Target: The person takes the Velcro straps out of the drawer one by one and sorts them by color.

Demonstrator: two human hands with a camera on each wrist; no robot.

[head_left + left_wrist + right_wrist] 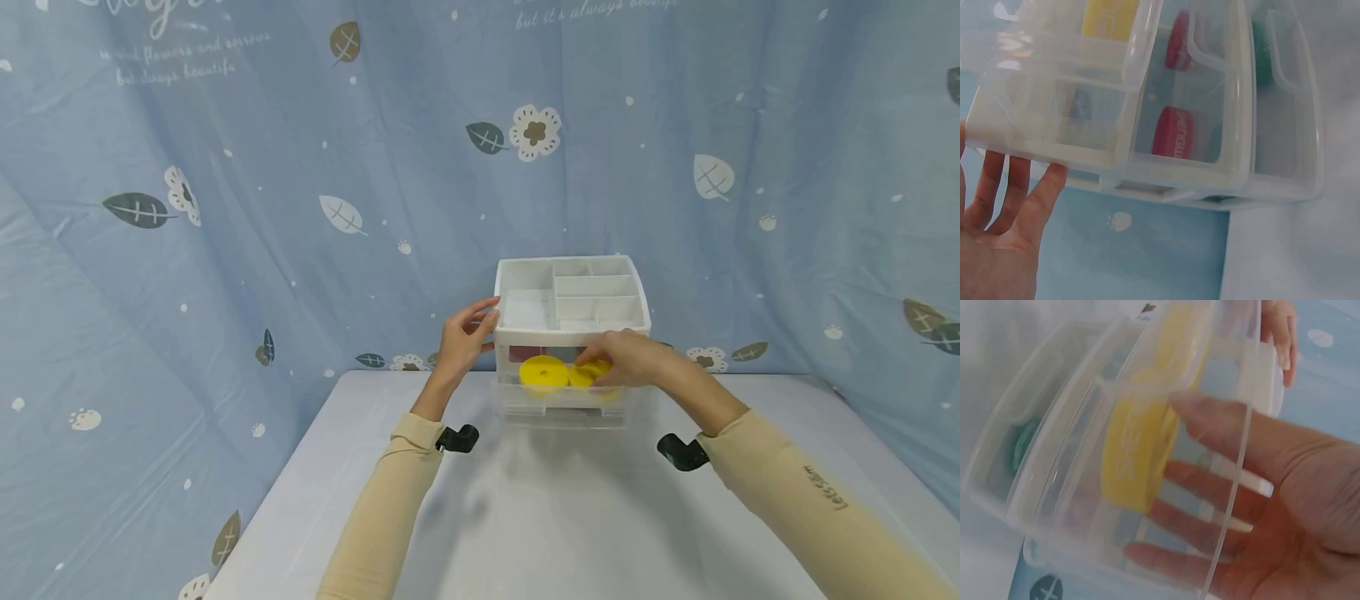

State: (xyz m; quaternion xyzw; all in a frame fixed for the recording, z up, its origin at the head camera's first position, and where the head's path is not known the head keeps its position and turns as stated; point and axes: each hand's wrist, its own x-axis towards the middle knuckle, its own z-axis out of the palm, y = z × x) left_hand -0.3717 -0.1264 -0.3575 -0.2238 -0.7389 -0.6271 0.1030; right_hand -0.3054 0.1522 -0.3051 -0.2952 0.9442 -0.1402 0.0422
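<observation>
A white drawer organizer (525,333) with clear drawers stands at the table's back, its top drawer (510,379) pulled out. In that drawer sit two thick yellow discs, the left disc (544,372) and the right disc (583,375), side by side. My right hand (630,358) reaches in from above and grips the right disc, its thumb and fingertips at the edge; white lettering runs along the disc's side in the right wrist view. My left hand (462,337) rests its extended fingers against the organizer's left side, near the top tray.
Below, red discs (1174,131) with lettering lie in the middle drawer. A green round thing (1022,444) lies in the lowest drawer. The organizer's top tray (528,308) has several compartments. A patterned blue curtain (420,167) hangs behind the white table (525,517).
</observation>
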